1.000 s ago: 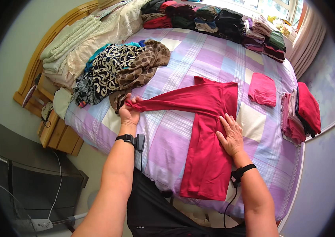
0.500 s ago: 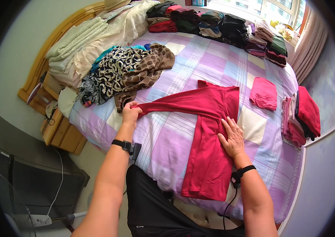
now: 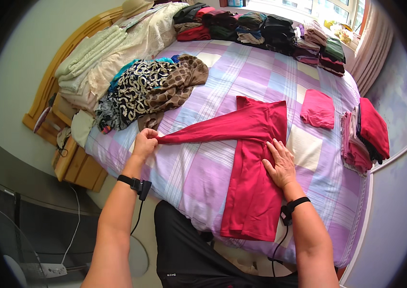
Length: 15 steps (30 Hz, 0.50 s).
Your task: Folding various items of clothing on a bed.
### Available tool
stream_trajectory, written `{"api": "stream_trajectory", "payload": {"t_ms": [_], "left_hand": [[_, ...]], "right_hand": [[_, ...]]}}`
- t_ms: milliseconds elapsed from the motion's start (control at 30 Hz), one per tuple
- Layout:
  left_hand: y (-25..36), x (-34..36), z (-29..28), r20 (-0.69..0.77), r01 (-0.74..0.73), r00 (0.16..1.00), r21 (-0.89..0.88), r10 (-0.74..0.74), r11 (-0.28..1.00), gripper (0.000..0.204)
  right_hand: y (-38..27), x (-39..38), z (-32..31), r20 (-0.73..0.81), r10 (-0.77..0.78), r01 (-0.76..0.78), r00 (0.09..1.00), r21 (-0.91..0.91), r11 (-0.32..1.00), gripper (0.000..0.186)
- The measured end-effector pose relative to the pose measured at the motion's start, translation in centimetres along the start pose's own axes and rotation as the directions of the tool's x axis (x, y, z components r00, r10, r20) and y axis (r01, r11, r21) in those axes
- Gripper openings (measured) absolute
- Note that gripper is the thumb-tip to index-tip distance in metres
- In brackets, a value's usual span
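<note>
A red long-sleeved top (image 3: 254, 187) lies folded lengthwise on the bed, its one visible sleeve stretched out to the left. My left hand (image 3: 145, 143) pinches the cuff at the sleeve's end and holds it taut, close to the bed's near left side. Flat on the body of the top, near where the sleeve joins, rests my right hand (image 3: 281, 163) with its fingers spread. Both wrists wear black straps with a small device and a cable.
The plaid bedspread (image 3: 189, 180) carries a loose heap of patterned clothes (image 3: 150, 86), a folded pink garment (image 3: 317, 109) and a folded stack (image 3: 374, 129) at the right edge. Several folded piles (image 3: 280, 36) line the far edge. A wooden nightstand (image 3: 81, 163) stands at left.
My left hand has moved left and slightly down with the cuff, drawing the sleeve straighter and narrower. The right hand stays in place on the top.
</note>
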<state>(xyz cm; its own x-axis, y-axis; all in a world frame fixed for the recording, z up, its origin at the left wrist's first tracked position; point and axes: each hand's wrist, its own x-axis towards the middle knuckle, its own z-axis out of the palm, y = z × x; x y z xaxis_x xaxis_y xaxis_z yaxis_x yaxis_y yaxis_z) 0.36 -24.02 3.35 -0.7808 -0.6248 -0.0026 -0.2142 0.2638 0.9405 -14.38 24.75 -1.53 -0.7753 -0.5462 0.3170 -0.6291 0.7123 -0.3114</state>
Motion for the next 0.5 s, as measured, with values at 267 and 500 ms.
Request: {"api": "stream_trajectory", "payload": {"t_ms": [267,500], "left_hand": [[-1.1,2.5,2.5,0.007,0.04,0.999,0.372,-0.046,0.928,0.02],[1.2,4.3,3.9,-0.062,-0.218,0.975,-0.083,0.213,0.972,0.009]], "right_hand": [[-0.3,0.1,-0.3,0.01,0.005,-0.005,1.0,0.003,1.0,0.066],[-0.2,0.0,-0.2,0.01,-0.001,0.001,1.0,-0.008,1.0,0.065]]}}
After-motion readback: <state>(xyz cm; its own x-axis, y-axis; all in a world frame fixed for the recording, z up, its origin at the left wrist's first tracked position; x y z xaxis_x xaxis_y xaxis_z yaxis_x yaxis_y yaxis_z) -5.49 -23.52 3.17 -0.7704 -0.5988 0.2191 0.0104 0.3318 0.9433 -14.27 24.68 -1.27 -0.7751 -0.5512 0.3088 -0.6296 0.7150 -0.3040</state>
